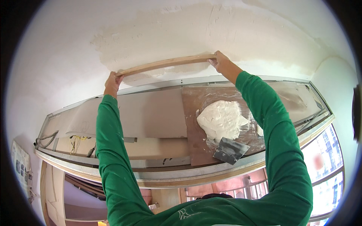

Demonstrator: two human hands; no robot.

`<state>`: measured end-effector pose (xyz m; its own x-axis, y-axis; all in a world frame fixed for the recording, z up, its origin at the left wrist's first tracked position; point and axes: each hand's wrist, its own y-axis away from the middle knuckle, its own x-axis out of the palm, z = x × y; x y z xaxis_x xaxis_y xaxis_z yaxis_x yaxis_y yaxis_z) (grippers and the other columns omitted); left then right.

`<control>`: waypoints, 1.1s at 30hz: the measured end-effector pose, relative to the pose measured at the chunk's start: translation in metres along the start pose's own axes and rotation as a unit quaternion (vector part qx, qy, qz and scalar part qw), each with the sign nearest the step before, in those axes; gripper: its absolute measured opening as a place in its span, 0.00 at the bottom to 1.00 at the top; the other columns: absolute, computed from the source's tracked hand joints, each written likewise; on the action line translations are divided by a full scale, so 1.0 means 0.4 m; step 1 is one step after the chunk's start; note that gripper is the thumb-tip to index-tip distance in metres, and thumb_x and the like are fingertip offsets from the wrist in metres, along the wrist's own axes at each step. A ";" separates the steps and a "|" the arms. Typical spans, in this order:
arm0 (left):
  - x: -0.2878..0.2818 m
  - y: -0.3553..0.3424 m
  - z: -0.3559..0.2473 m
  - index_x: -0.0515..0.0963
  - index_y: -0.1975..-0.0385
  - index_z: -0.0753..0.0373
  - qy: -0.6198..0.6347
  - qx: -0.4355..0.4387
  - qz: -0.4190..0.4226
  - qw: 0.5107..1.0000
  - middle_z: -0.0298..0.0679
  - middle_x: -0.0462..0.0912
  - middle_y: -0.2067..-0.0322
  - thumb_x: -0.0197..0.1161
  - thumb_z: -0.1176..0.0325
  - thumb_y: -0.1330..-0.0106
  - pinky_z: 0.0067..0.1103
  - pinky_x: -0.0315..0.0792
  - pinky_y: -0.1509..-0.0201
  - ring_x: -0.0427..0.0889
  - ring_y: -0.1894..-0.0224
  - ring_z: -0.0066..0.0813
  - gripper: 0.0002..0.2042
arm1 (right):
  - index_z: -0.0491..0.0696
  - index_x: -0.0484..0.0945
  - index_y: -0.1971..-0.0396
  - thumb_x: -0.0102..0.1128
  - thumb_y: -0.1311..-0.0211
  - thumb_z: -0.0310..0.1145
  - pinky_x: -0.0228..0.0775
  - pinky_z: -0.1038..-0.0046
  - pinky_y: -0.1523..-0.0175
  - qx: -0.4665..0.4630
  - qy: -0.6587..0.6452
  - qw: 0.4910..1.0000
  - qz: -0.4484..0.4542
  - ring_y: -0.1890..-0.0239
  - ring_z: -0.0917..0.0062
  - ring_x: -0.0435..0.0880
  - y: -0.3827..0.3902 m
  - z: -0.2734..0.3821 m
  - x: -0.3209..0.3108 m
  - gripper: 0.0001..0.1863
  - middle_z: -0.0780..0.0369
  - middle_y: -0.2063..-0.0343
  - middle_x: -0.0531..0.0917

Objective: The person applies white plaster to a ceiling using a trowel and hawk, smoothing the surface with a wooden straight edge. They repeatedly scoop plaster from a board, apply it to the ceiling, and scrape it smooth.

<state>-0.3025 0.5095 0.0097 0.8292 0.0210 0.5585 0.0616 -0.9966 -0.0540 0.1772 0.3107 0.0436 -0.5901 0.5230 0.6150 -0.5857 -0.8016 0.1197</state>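
Observation:
A long, light wooden straightedge [166, 64] lies against the plastered wall [181, 37], on a damp beige patch. My left hand [112, 83] is closed around its left end, and my right hand [219, 62] grips the right end, slightly higher. Both arms, in green sleeves, reach forward over a long counter. Below my right forearm a heap of white plaster [220, 119] sits on a brown board [194, 132]. A dark, plaster-smeared rectangular plate [230, 150] touches the heap's near edge.
Grey sheets [154, 113] cover the counter's left half. Loose cables [47, 140] and yellow wires [76, 142] lie at its left. A pale frame edge [166, 181] runs along the near side. At right is a window [324, 165]; papers [22, 165] hang on the left wall.

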 end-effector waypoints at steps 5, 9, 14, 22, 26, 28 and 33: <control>0.272 -0.026 -0.028 0.66 0.62 0.74 0.017 -0.001 0.073 0.997 0.50 0.72 0.67 0.57 0.69 0.38 0.30 0.85 0.62 0.80 0.66 0.42 0.14 | 0.37 0.64 0.58 0.49 0.37 0.33 0.83 0.77 0.58 -0.384 0.412 0.814 0.142 0.60 0.63 0.81 -0.383 0.160 -0.258 0.15 0.49 0.60 0.74; 0.216 -0.032 -0.145 0.64 0.58 0.78 -0.017 0.026 0.073 0.997 0.56 0.73 0.61 0.56 0.67 0.37 0.23 0.83 0.57 0.80 0.59 0.47 0.18 | 0.37 0.66 0.59 0.50 0.37 0.34 0.82 0.76 0.59 -0.411 0.393 0.798 0.197 0.63 0.62 0.82 -0.403 0.171 -0.118 0.15 0.49 0.62 0.75; 0.205 -0.016 -0.232 0.64 0.59 0.78 0.002 0.066 0.073 0.995 0.57 0.72 0.60 0.56 0.68 0.36 0.25 0.84 0.56 0.80 0.59 0.49 0.17 | 0.38 0.68 0.63 0.56 0.38 0.38 0.75 0.67 0.61 -0.490 0.399 0.754 0.181 0.65 0.57 0.82 -0.390 0.215 -0.013 0.17 0.47 0.69 0.78; 0.308 0.022 -0.407 0.63 0.58 0.79 0.009 0.153 0.118 0.981 0.56 0.70 0.59 0.53 0.69 0.35 0.24 0.84 0.57 0.79 0.58 0.49 0.16 | 0.38 0.67 0.58 0.49 0.35 0.35 0.83 0.78 0.60 -0.518 0.312 0.768 0.210 0.64 0.63 0.83 -0.357 0.384 0.094 0.15 0.51 0.62 0.77; 0.352 0.052 -0.480 0.66 0.63 0.78 0.018 0.120 0.123 0.985 0.55 0.74 0.58 0.56 0.72 0.37 0.23 0.83 0.56 0.80 0.58 0.47 0.13 | 0.37 0.67 0.58 0.50 0.35 0.35 0.83 0.77 0.58 -0.454 0.300 0.822 0.172 0.60 0.62 0.82 -0.263 0.478 0.140 0.15 0.51 0.61 0.76; 0.377 0.065 -0.489 0.65 0.60 0.78 0.030 0.136 0.121 0.983 0.55 0.74 0.60 0.55 0.70 0.37 0.22 0.84 0.58 0.80 0.60 0.48 0.15 | 0.37 0.68 0.58 0.49 0.35 0.35 0.83 0.77 0.59 -0.434 0.274 0.844 0.155 0.60 0.63 0.82 -0.171 0.517 0.161 0.15 0.52 0.61 0.77; 0.372 0.125 -0.593 0.66 0.59 0.79 0.023 0.168 0.130 0.977 0.56 0.75 0.61 0.55 0.68 0.37 0.22 0.84 0.57 0.80 0.57 0.47 0.16 | 0.38 0.68 0.57 0.49 0.35 0.34 0.82 0.77 0.61 -0.256 0.011 0.961 0.104 0.59 0.66 0.80 0.125 0.528 0.271 0.14 0.53 0.61 0.77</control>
<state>-0.3076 0.4442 0.2864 0.8161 -0.2408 0.5254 0.0374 -0.8852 -0.4638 0.2016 0.2661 0.2808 -0.7323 0.3769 0.5672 -0.6471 -0.6444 -0.4074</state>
